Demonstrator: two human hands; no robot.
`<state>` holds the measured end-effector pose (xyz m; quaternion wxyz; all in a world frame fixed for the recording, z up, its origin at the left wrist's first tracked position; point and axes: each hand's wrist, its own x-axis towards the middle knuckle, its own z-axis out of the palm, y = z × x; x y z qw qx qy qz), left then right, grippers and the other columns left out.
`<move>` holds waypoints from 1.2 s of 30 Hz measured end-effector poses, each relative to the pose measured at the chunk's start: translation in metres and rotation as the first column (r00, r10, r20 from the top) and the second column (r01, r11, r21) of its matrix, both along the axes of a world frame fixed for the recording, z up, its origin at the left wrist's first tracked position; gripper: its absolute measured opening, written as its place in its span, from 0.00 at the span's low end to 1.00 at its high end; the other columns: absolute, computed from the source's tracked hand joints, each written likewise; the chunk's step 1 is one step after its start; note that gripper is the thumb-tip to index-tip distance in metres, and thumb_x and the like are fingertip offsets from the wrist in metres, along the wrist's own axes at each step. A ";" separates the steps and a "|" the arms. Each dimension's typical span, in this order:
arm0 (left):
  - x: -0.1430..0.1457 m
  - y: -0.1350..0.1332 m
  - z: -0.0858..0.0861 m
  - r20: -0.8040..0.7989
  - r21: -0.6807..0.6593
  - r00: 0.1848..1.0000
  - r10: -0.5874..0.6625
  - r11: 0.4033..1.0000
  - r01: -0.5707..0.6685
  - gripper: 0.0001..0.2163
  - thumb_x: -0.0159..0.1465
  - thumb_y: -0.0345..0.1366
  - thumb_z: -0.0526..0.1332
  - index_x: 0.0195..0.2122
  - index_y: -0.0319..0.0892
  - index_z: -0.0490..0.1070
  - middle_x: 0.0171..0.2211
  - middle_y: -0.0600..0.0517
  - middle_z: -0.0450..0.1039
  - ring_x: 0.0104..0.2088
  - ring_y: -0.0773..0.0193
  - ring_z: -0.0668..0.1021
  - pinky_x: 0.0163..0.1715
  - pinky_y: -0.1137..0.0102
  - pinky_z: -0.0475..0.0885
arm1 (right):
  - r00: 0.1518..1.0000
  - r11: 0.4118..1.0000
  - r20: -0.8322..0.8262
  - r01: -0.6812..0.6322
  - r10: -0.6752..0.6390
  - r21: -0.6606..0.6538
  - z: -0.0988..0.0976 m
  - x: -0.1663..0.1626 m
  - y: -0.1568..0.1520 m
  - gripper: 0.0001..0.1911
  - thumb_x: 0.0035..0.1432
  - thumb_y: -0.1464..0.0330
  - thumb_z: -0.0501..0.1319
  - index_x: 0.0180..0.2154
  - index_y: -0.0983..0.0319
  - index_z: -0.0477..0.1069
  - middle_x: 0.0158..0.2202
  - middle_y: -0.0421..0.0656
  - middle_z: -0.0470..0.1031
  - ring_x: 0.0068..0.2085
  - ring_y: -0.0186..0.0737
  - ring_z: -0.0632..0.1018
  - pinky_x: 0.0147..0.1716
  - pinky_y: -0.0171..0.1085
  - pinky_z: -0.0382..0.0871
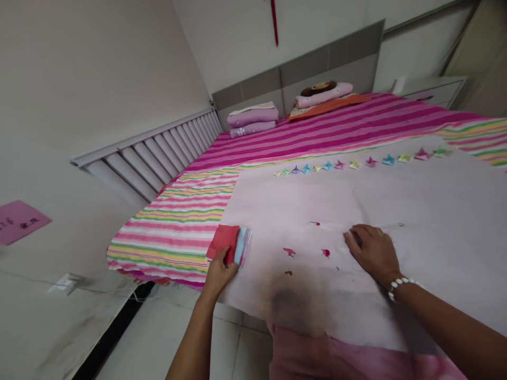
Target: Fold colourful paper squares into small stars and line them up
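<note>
At the near left edge of the white sheet (269,206) lies a small stack of coloured paper squares (241,245), red on top with light blue and other colours below. My left hand (219,272) is at the stack's near edge, thumb and finger closed on the red paper square (223,240). My right hand (372,250), with a white bead bracelet (404,285) at the wrist, rests on the sheet with its fingers bent and the thumb a little apart; nothing shows in it. A row of small folded paper pieces (355,164) in several colours runs along the sheet's far side.
Small red marks or scraps (289,252) dot the sheet between my hands. Beneath it is a bed with a striped cover (174,227). Folded bedding (253,120) lies by the headboard (309,63). A white slatted rail (158,145) runs along the left wall.
</note>
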<state>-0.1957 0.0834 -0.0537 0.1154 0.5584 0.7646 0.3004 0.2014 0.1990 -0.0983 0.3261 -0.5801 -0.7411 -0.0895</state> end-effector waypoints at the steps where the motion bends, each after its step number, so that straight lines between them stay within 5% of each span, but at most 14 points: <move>1: 0.001 0.000 0.000 -0.002 0.006 1.000 0.004 1.000 -0.004 0.24 0.50 0.32 0.59 0.50 0.37 0.70 0.36 0.47 0.79 0.27 0.59 0.78 0.32 0.65 0.74 | 1.000 1.000 0.004 0.005 -0.005 0.002 0.000 0.000 0.000 0.17 0.60 0.63 0.51 0.35 0.67 0.74 0.37 0.53 0.78 0.38 0.53 0.75 0.37 0.46 0.65; 6: 0.011 0.003 -0.003 0.017 0.080 0.997 0.078 0.994 -0.079 0.18 0.48 0.31 0.60 0.42 0.39 0.71 0.40 0.43 0.77 0.39 0.51 0.78 0.41 0.60 0.71 | 1.000 1.000 0.026 0.014 -0.014 -0.008 0.001 -0.001 0.000 0.17 0.60 0.63 0.51 0.34 0.66 0.74 0.37 0.52 0.79 0.38 0.53 0.75 0.37 0.45 0.65; 12: 0.011 0.004 -0.004 0.185 0.196 0.968 0.170 0.959 -0.206 0.02 0.51 0.34 0.60 0.26 0.44 0.69 0.24 0.53 0.73 0.29 0.58 0.76 0.33 0.67 0.68 | 1.000 1.000 0.016 0.008 -0.007 -0.019 0.000 -0.001 0.000 0.17 0.60 0.63 0.51 0.35 0.67 0.74 0.38 0.53 0.78 0.39 0.53 0.75 0.38 0.46 0.65; 15: 0.000 0.001 0.009 0.326 0.296 0.917 0.231 0.896 -0.331 0.06 0.54 0.38 0.60 0.24 0.44 0.67 0.19 0.57 0.67 0.26 0.62 0.72 0.30 0.69 0.67 | 1.000 1.000 0.008 0.001 0.000 -0.028 -0.001 0.000 0.001 0.17 0.60 0.63 0.51 0.35 0.67 0.74 0.38 0.54 0.78 0.39 0.54 0.74 0.38 0.47 0.65; 19: -0.014 -0.004 0.042 0.569 0.411 0.800 0.189 0.777 -0.476 0.06 0.57 0.40 0.59 0.29 0.43 0.67 0.24 0.57 0.70 0.29 0.64 0.73 0.32 0.72 0.68 | 1.000 0.999 0.006 0.001 -0.001 -0.052 0.000 0.000 0.002 0.17 0.60 0.63 0.51 0.35 0.66 0.74 0.39 0.53 0.78 0.39 0.53 0.74 0.39 0.47 0.65; 22: -0.018 -0.007 0.069 0.743 0.419 0.668 0.028 0.759 -0.498 0.05 0.58 0.36 0.57 0.31 0.41 0.68 0.25 0.54 0.75 0.31 0.64 0.77 0.35 0.70 0.71 | 1.000 0.991 -0.021 -0.005 0.002 -0.136 0.004 -0.001 0.001 0.18 0.59 0.63 0.51 0.36 0.67 0.74 0.40 0.54 0.77 0.40 0.55 0.74 0.41 0.47 0.63; 26: -0.006 -0.014 0.092 0.877 0.375 0.450 -0.167 0.825 -0.423 0.09 0.60 0.30 0.54 0.36 0.37 0.74 0.28 0.46 0.80 0.33 0.60 0.81 0.38 0.66 0.74 | 0.995 0.973 -0.094 -0.045 0.024 -0.228 0.012 -0.005 -0.003 0.18 0.59 0.63 0.50 0.35 0.68 0.73 0.41 0.58 0.76 0.43 0.58 0.72 0.43 0.49 0.61; 31: 0.027 -0.022 0.095 0.894 0.357 -0.225 -0.387 0.920 -0.166 0.19 0.66 0.26 0.45 0.54 0.38 0.69 0.37 0.44 0.82 0.39 0.60 0.82 0.46 0.64 0.73 | 0.981 0.957 -0.188 -0.101 0.050 -0.272 0.030 -0.008 -0.005 0.15 0.56 0.64 0.52 0.30 0.66 0.73 0.38 0.59 0.75 0.42 0.60 0.73 0.40 0.51 0.61; 36: 0.064 -0.029 0.096 0.850 0.417 -0.355 -0.389 0.909 0.005 0.20 0.67 0.25 0.45 0.57 0.37 0.66 0.41 0.45 0.80 0.44 0.61 0.81 0.50 0.66 0.71 | 0.904 0.915 -0.409 -0.261 0.121 -0.307 0.064 -0.024 -0.016 0.20 0.56 0.56 0.53 0.25 0.62 0.73 0.34 0.55 0.77 0.41 0.56 0.74 0.42 0.50 0.63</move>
